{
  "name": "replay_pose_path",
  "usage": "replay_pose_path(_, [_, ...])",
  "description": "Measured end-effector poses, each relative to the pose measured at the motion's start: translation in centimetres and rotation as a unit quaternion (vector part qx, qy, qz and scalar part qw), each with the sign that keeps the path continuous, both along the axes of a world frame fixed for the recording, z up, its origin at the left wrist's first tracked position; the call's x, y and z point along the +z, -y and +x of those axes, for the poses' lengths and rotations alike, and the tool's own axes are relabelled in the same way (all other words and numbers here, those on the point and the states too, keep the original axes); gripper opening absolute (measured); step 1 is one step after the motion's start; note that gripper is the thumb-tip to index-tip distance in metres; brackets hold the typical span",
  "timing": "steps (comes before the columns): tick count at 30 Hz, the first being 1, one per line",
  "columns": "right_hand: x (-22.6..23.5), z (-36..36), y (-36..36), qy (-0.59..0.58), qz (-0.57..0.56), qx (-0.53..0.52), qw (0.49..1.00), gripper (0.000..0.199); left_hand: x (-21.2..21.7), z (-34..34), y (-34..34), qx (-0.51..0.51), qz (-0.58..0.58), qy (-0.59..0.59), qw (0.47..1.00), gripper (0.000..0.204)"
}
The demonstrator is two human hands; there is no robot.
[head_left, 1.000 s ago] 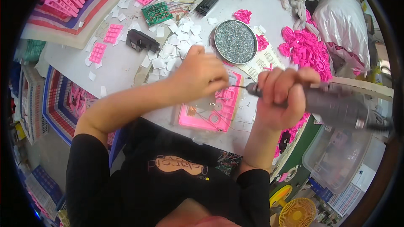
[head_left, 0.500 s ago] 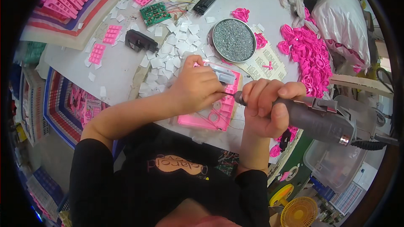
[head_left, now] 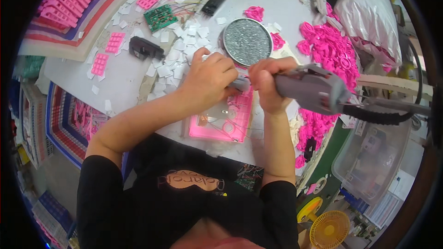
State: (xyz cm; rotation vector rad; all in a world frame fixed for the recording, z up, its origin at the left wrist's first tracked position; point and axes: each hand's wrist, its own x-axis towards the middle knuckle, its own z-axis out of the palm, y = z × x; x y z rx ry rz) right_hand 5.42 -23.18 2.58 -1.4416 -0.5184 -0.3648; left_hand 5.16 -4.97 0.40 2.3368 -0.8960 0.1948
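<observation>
A pink plastic casing [head_left: 213, 133] with thin wires and a grey part [head_left: 240, 84] inside lies on the table in front of me. My left hand [head_left: 210, 79] is closed over its far left side, fingertips by the grey part; what they pinch is hidden. In my right hand [head_left: 271, 85] is a grey electric screwdriver [head_left: 309, 88], gripped near its front end and lying almost level above the casing's right edge. Its bit is hidden behind my fingers. Just beyond sits a round tin [head_left: 224, 42] full of small silvery screws [head_left: 249, 41].
White paper squares [head_left: 164, 71] are scattered left of the casing. A green circuit board [head_left: 160, 17] and a black plastic part [head_left: 144, 48] lie farther left. Pink plastic pieces [head_left: 332, 50] heap at the right, near a white bag [head_left: 367, 23]. The screwdriver's black cord [head_left: 378, 115] runs right.
The screwdriver has swung away from my left fingertips to the casing's far right side, its body now higher. My left hand has shifted slightly, and the whole view has moved a little.
</observation>
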Motion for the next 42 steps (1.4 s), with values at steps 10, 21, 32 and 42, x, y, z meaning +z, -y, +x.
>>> replay_pose_path(10, [2.3,4.5,5.7,-0.195,0.232,0.211,0.93,0.087,1.0,0.8,-1.4,-0.077,-0.038,-0.079,0.993,0.038])
replay_pose_path(21, [-5.7,11.1,17.0,-0.2,-0.57,-0.424,0.675,0.037,14.1,-9.7,-22.3,0.074,0.336,-0.189,0.92,0.056])
replay_pose_path(32, [1.4,-6.6,4.7,-0.264,-0.241,0.121,0.926,0.015,5.0,-5.8,-7.0,-0.031,-0.234,-0.403,0.884,0.049])
replay_pose_path(42, [0.1,-9.8,1.8,-0.379,-0.186,0.02,0.906,0.012,-0.5,-6.6,-3.1,-0.143,-0.146,-0.081,0.976,0.044])
